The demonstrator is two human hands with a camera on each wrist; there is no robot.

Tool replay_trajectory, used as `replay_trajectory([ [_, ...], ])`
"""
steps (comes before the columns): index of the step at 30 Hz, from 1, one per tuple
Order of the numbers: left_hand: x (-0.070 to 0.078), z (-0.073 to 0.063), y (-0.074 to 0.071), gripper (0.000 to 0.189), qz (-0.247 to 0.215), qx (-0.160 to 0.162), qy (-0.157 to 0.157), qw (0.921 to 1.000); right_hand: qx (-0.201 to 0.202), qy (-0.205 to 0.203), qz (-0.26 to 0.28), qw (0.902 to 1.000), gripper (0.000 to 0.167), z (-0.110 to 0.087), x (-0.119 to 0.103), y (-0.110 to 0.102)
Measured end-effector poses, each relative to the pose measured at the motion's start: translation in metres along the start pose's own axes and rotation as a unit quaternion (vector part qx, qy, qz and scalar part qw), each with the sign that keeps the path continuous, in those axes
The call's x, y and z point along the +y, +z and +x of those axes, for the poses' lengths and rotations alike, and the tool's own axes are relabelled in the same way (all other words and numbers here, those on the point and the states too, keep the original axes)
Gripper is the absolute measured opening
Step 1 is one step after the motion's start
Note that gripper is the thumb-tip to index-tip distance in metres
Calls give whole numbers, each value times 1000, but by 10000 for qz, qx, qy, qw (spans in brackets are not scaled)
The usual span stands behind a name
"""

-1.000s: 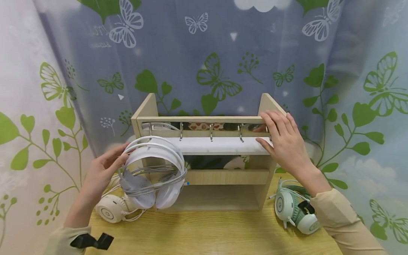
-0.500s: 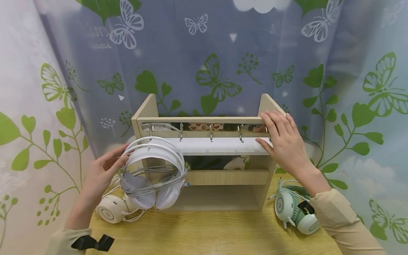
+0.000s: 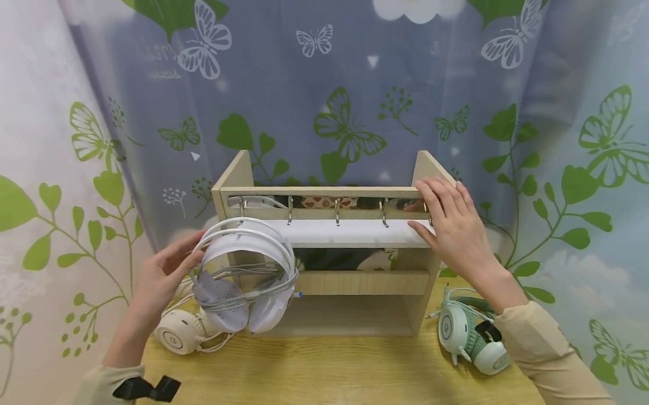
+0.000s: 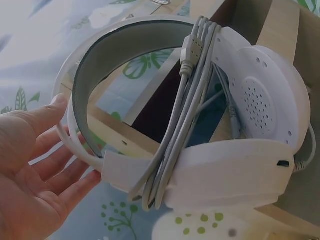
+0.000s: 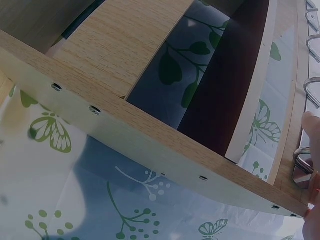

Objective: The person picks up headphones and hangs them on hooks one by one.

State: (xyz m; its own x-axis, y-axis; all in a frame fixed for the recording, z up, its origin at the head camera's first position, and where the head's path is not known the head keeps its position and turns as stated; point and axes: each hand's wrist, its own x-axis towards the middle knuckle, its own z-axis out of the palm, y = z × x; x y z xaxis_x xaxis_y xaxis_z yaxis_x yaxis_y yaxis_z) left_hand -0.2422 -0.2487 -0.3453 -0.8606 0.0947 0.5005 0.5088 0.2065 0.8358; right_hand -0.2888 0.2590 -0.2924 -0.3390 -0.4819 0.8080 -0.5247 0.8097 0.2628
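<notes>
White headphones (image 3: 274, 311), wrapped in their own grey cable, are at the left end of a pale wooden hook rack (image 3: 359, 283). My left hand (image 3: 156, 280) holds the headband from the left side. In the left wrist view its thumb lies on one side of the white band (image 4: 75, 145) and the fingers behind it. At the rack's right end my right hand (image 3: 456, 224) grips the front corner, fingers over the top rail and thumb in front. Its thumb (image 5: 311, 122) shows at the right wrist view's edge, beside a metal hook (image 5: 302, 160). The fingertips are hidden.
Several metal hooks (image 3: 337, 211) line the rack's front. Cream headphones (image 3: 179, 333) lie on the wooden table (image 3: 330, 369) at the rack's left, and green-and-white headphones (image 3: 460, 332) at its right. A patterned curtain (image 3: 352, 76) hangs behind.
The whole view has shifted very slightly. Both hands, the white headphones and the rack keep their places relative to each other.
</notes>
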Motion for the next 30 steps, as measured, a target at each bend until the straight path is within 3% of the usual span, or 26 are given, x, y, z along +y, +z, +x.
replay_trajectory([
  [6, -3, -4, -5, 43, -96, -43, -27, 9999, -127, 31, -18, 9999, 70, -1, 1, -1],
  [14, -7, -15, -13, 41, 84, 60, -130, 9999, 137, -8, 17, 9999, 70, 0, -1, 1],
  [20, -17, -21, -18, 39, -159, 174, -111, 9997, 102, 22, 18, 9999, 69, 0, -1, 2],
  [30, -37, -34, -23, 37, -14, 617, -57, 9981, 72, 28, 13, 10000, 69, 0, -2, 1],
])
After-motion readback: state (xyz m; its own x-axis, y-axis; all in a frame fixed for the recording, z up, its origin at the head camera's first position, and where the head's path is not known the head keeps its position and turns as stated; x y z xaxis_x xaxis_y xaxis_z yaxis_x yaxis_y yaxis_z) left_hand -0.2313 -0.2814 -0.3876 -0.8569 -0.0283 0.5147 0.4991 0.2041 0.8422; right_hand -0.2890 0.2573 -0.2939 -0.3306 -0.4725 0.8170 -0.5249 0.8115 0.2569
